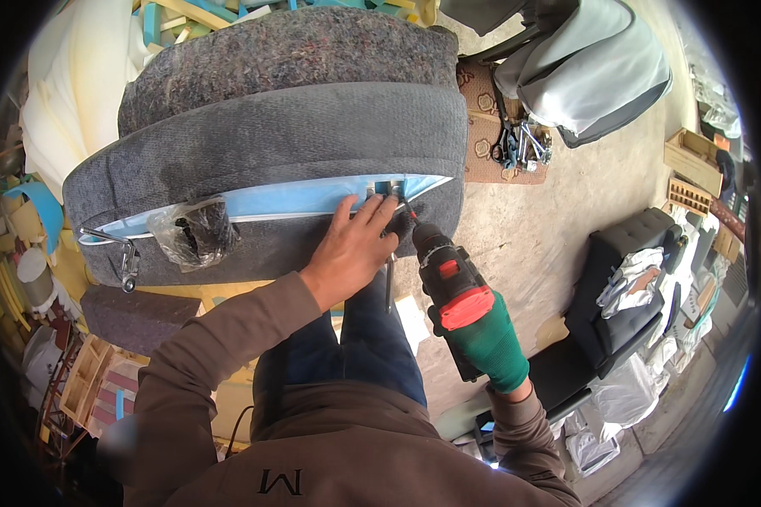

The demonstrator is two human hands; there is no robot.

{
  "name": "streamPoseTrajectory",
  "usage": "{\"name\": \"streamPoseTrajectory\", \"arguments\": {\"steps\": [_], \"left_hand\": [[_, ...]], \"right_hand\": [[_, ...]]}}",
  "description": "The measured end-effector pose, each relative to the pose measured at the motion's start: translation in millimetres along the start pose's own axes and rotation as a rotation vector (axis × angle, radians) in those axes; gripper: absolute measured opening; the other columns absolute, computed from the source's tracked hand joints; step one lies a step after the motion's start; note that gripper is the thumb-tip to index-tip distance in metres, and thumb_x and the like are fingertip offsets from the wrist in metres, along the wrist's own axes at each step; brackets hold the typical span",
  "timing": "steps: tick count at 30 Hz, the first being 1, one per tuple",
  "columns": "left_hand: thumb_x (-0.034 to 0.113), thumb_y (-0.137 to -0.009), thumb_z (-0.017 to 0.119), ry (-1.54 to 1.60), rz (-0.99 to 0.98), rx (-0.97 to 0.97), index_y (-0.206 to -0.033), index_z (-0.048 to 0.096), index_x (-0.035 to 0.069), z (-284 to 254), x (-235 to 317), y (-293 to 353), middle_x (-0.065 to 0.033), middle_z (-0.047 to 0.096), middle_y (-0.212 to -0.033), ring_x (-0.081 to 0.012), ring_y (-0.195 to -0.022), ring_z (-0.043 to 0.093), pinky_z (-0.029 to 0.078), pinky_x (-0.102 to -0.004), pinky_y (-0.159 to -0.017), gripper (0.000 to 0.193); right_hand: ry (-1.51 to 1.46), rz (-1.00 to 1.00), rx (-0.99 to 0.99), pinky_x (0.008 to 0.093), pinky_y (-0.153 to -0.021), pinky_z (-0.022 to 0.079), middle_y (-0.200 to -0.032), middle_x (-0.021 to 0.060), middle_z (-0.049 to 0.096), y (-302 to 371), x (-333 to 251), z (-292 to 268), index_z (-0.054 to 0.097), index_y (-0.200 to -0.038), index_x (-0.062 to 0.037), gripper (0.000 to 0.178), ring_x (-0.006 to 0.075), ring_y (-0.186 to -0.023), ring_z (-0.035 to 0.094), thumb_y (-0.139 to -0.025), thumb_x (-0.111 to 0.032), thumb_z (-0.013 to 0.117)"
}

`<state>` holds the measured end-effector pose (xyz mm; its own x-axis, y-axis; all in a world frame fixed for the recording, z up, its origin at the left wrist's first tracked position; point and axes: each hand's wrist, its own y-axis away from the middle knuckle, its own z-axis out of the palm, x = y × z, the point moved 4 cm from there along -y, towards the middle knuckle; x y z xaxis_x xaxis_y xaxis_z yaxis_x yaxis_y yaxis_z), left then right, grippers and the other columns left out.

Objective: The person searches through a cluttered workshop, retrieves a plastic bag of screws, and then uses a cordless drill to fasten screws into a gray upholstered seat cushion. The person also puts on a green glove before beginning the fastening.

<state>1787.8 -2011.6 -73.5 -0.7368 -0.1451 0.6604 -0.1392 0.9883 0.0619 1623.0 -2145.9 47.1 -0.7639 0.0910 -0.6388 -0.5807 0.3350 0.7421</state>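
The left hand (355, 245) lies flat with fingers spread on the big grey seat cushion (271, 144), pressing down by the light blue strip (304, 200) at its open edge. The right hand (486, 342) – in a green glove – is wrapped tight round a red and black drill (444, 270), its tip at that edge. It looks like a fastening step – next the drill must stay straight while the cushion is held firm.

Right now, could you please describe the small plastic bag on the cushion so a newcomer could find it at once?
Start at the big grey upholstered seat cushion lying on its side. Follow its pale blue strip away from the left hand and the drill. There hangs the clear plastic bag of dark bits, the only crinkled, see-through thing, beside a metal hook.
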Motion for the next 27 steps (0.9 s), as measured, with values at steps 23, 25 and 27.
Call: {"name": "streamPoseTrajectory", "arguments": {"steps": [23, 25, 27], "left_hand": [[0.020, -0.091, 0.084, 0.022, -0.013, -0.031, -0.108, 0.067, 0.013, 0.5, -0.6, 0.7, -0.0211, 0.060, -0.158, -0.0399, -0.151, 0.055, 0.036, -0.0618, -0.122, 0.025], [0.020, -0.092, 0.083, 0.025, -0.022, -0.027, -0.108, 0.067, 0.013, 0.8, 0.3, 0.9, -0.0212, 0.060, -0.158, -0.0400, -0.151, 0.055, 0.036, -0.0622, -0.122, 0.024], [0.021, -0.092, 0.084, 0.001, -0.015, -0.045, -0.108, 0.067, 0.013, 1.9, 0.8, 0.9, -0.0214, 0.060, -0.158, -0.0400, -0.151, 0.055, 0.036, -0.0623, -0.123, 0.024]], "right_hand": [[0.043, -0.075, 0.037, 0.0404, -0.087, 0.061, -0.111, 0.0173, 0.081, 0.6, -4.3, 3.3, 0.065, -0.142, -0.0013, 0.054, 0.0315, -0.094, 0.078, -0.094, -0.014, 0.085], [0.026, -0.045, 0.023, 0.0407, -0.087, 0.060, -0.110, 0.0181, 0.081, 0.6, -3.4, 3.0, 0.064, -0.144, -0.0006, 0.055, 0.0335, -0.094, 0.078, -0.094, -0.013, 0.085], [0.025, -0.027, 0.015, 0.0411, -0.086, 0.060, -0.110, 0.0190, 0.080, 1.2, -3.3, 2.2, 0.063, -0.145, -0.0001, 0.057, 0.0357, -0.094, 0.078, -0.094, -0.013, 0.085]]}}
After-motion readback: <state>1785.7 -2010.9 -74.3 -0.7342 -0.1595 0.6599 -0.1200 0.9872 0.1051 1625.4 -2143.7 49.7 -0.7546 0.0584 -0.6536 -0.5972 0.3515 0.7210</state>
